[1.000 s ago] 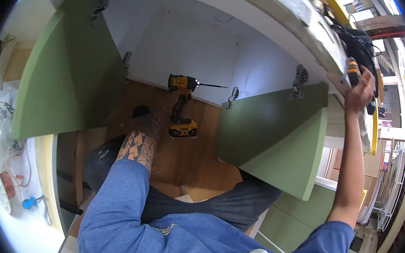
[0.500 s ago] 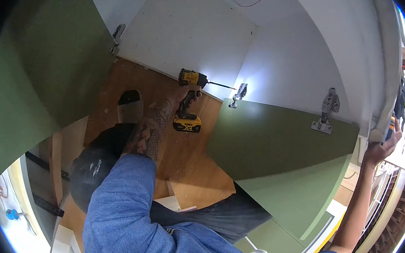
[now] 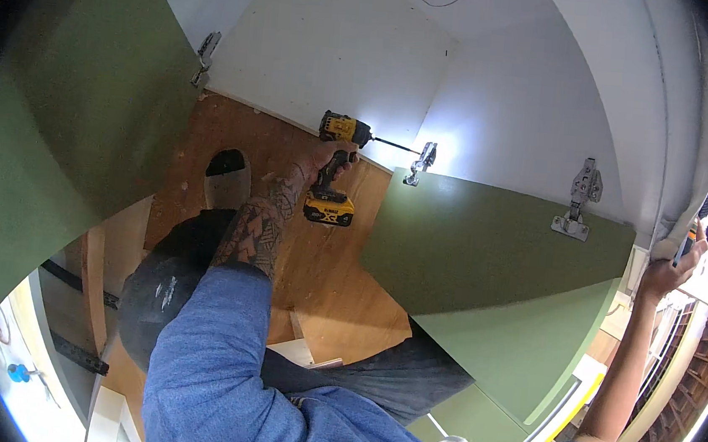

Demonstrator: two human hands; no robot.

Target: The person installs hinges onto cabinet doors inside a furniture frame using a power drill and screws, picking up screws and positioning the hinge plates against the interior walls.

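Observation:
My left hand [image 3: 336, 159] is closed round the grip of a yellow and black cordless impact driver [image 3: 345, 128]. Its long thin bit [image 3: 396, 145] points right, with the tip at or very near a metal cabinet hinge [image 3: 423, 161]. The driver's lamp lights that hinge, which joins a green door [image 3: 487, 241] to the white cabinet wall [image 3: 524, 110]. A second hinge [image 3: 578, 198] sits further right on the same door. Off at the right, my right hand [image 3: 670, 270] is raised, fingers curled by a cabinet edge around something dark and orange, mostly hidden.
Another green door [image 3: 95, 106] with hinges [image 3: 206, 58] stands at the left. Below lies a brown wooden board [image 3: 322, 294] with a pale offcut [image 3: 296, 351]. A shoe [image 3: 227, 180] and dark-trousered leg are close by. A thin wire [image 3: 453, 2] hangs at the top.
The view has shifted slightly. The driver stays in my left hand with its bit at the same hinge, and my right hand keeps its place by the cabinet edge.

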